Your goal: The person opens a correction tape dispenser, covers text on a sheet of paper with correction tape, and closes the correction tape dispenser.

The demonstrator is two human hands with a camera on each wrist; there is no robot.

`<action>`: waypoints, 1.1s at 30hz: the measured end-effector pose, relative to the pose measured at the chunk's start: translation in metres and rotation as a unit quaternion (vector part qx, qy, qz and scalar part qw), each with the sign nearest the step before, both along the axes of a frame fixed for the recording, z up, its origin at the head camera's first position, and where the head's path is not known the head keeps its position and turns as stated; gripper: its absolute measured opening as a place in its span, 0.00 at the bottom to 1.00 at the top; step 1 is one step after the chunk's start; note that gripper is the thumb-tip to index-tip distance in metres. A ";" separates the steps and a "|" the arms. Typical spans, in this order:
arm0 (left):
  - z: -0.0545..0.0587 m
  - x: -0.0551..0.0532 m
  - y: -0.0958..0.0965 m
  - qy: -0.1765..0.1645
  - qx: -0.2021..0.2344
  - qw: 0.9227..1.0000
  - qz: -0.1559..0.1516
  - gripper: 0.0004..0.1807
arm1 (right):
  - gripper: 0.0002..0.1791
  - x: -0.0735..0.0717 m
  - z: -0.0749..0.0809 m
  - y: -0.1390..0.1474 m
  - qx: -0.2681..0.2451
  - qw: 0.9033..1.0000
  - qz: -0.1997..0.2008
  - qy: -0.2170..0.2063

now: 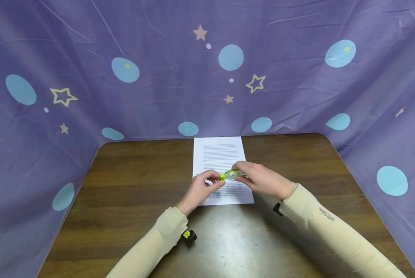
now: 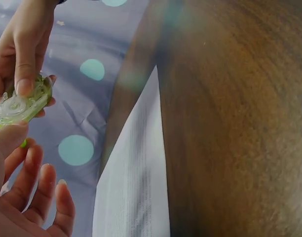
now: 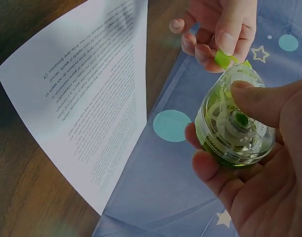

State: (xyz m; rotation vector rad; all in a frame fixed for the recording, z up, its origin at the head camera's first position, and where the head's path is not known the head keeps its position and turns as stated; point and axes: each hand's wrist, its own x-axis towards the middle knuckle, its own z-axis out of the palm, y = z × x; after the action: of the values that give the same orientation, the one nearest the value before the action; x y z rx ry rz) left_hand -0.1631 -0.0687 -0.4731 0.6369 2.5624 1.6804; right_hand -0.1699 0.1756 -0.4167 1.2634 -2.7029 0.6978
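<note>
A clear and green correction tape dispenser [image 3: 235,121] is held above the printed sheet [image 1: 224,152]. My right hand [image 1: 261,178] grips its rounded body, thumb on the clear side and fingers underneath. At the narrow tip, my left hand [image 1: 202,188] pinches a small bright green cap [image 3: 224,59] between thumb and index finger. The cap sits at or right against the tip; whether it is still attached I cannot tell. In the left wrist view, the other left fingers [image 2: 40,190] are spread and loosely bent.
The sheet lies on a brown wooden table [image 1: 134,185], its far edge near the back. A purple curtain [image 1: 158,69] with stars and blue dots hangs behind and along both sides. Each wrist wears a dark strapped device [image 1: 189,234].
</note>
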 end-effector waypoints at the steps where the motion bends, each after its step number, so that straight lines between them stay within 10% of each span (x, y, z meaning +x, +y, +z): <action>1: 0.000 0.000 0.001 -0.007 0.003 1.000 -0.001 0.05 | 0.10 0.000 0.000 0.000 0.000 1.000 -0.001 -0.005; 33: -0.001 0.005 0.006 -0.041 -0.025 0.997 -0.062 0.05 | 0.09 0.003 -0.002 -0.004 0.010 0.998 0.029 -0.059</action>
State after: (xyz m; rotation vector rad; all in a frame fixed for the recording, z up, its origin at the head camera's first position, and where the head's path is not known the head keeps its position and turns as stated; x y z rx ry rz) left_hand -0.1581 -0.0625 -0.4745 0.6936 2.4446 1.5658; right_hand -0.1671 0.1715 -0.4183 1.3518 -2.7827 0.7779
